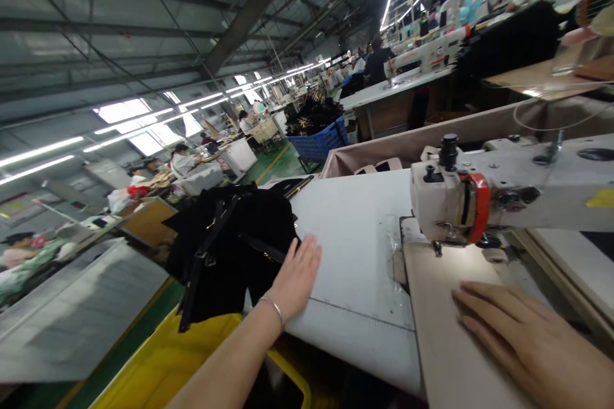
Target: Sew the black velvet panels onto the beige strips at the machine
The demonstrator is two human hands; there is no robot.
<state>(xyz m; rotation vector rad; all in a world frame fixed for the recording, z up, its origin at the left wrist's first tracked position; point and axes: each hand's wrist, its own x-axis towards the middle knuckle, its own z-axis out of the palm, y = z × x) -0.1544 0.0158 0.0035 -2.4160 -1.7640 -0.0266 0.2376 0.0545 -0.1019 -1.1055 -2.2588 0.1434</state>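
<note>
The left hand lies palm down at the edge of the white desk, fingers straight and pointing away — its grip is spread flat and holds nothing. A thin bracelet circles that wrist. Just beside those fingers, a heap of black pieces with dark straps and small metal fittings covers the far left part of the desk and hangs over its edge, above a yellow crate.

The right hand is also palm down, fingers stretched out and its grip loose, over a flat beige panel. The panel lies alongside the desk surface and reaches under the head of a white sewing machine, where a light shines on it. A red-orange guard sits on the machine head, near a black knob on top. A scale line crosses the desk between the two hands.

Behind the desk stands a fabric-lined bin, and past it a blue basket heaped with dark pieces. Farther back, a person in dark clothing is near a second sewing machine — white, on its own table
</note>
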